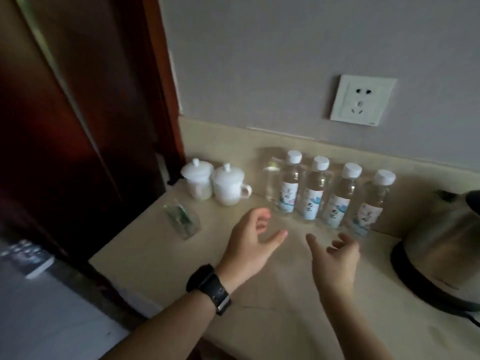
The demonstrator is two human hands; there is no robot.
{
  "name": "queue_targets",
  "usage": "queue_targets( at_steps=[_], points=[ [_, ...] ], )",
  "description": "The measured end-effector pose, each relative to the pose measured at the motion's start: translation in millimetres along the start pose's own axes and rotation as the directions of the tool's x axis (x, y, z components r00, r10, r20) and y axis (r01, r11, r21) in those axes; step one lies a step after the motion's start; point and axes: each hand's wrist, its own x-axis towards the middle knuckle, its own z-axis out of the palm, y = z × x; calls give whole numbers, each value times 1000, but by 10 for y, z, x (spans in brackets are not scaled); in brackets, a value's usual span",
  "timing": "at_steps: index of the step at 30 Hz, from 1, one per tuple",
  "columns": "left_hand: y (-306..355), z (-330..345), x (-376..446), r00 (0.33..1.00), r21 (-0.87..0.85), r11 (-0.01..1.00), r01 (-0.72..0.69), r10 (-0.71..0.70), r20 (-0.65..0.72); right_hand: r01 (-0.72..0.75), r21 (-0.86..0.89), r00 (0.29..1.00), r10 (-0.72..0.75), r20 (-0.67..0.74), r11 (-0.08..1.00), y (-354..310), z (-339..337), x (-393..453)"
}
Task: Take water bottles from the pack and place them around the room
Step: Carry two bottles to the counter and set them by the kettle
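1. While both hands hovered empty, the left hand (249, 240) and right hand (335, 258) each had a released grip, just before four water bottles (314, 193) standing in a row on the surface (272, 307) by the wall.
2. A careless sweep could topple the close bottles like dominoes.
3. One might also hit the kettle (441, 245) or the lidded cups (228, 185).
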Motion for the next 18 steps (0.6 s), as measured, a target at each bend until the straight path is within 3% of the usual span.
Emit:
queue_targets(
  at_steps=[2,3,6,9,13,15,18],
  points=[
    [127,-477,-373,990,-36,998,-43,38,-134,85,116,966,-111,234,990,-198,341,-501],
    [164,-774,-536,978,-34,999,-38,30,-206,107,175,915,-166,369,979,-299,542,-741],
    [161,-1750,-1035,907,32,999,23,-7,-421,165,294,690,-323,648,941,-664,1130,-1520],
    [102,-2623,-1609,788,57,995,85,-32,-615,203,370,485,-421,766,907,-927,1634,-2315],
    [-40,-3458,-2381,572,28,990,135,-54,-819,130,376,204,-396,895,918,-1074,2196,-3305],
    [-145,-3778,-2694,486,1,987,162,-79,-870,105,380,126,-391,912,919,-1128,2440,-3733],
    [-290,-4240,-3035,397,-11,981,194,-88,-914,67,395,73,-399,914,916,-1234,2777,-4275]
  ],
)
